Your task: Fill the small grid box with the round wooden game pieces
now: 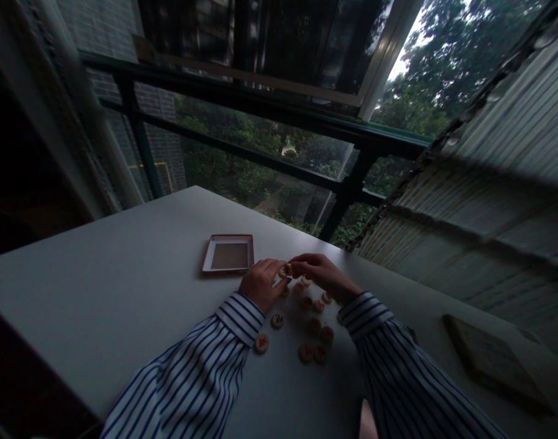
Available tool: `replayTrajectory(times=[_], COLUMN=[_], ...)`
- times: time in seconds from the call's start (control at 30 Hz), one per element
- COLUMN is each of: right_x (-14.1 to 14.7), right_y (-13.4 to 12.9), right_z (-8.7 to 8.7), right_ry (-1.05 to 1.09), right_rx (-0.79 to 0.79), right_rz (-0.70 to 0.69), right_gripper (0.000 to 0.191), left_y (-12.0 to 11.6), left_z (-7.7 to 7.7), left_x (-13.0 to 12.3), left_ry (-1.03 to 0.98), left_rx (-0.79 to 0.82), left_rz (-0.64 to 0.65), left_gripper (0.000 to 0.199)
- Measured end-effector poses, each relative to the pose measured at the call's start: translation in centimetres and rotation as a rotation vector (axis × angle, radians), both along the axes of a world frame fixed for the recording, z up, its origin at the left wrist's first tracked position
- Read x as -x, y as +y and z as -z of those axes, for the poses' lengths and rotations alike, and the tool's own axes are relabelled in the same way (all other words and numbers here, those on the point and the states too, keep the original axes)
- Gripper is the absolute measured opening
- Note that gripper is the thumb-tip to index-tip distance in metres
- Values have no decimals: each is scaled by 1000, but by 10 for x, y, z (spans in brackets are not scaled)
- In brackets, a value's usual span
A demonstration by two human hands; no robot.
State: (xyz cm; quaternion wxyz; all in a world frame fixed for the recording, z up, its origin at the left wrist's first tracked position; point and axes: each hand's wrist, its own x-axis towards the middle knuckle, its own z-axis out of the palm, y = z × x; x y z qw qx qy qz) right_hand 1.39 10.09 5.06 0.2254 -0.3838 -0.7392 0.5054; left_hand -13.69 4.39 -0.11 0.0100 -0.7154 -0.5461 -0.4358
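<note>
1. Over the table [136,262], the left hand [259,284] pinches a piece [285,270]; the right hand [325,274] meets it, hold unclear.
2. Nearer, other pieces [277,321] lie loose; work looks unfinished.
3. Left of the hands, a tray [230,256].

White table [146,244] beside dark railing [260,103], dim daylight

Left hand [260,284] and right hand [322,272] meet at a round piece [285,270] over the white table [136,262]
</note>
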Motion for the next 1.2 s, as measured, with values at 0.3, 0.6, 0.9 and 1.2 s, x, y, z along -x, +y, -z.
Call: replayTrajectory(times=[0.3, 0.6, 0.9, 1.2], right_x=[-1, -16, -41, -45], right_y=[-3, 3, 10, 6], right_z=[1, 0, 12, 18], right_ry=[11, -11, -483, -729], right_rx=[26, -68, -493, -682], right_rz=[-13, 86, 163, 46], right_gripper=[24, 29, 22, 23], left_y=[-1, -5, -15, -15], left_z=[-3, -2, -3, 4], left_x=[-2, -7, -12, -17], left_ry=[-107, 3, 243, 304], left_rx=[0, 97, 192, 236], left_rz=[66, 127, 39, 60], left_gripper=[20, 19, 18, 12])
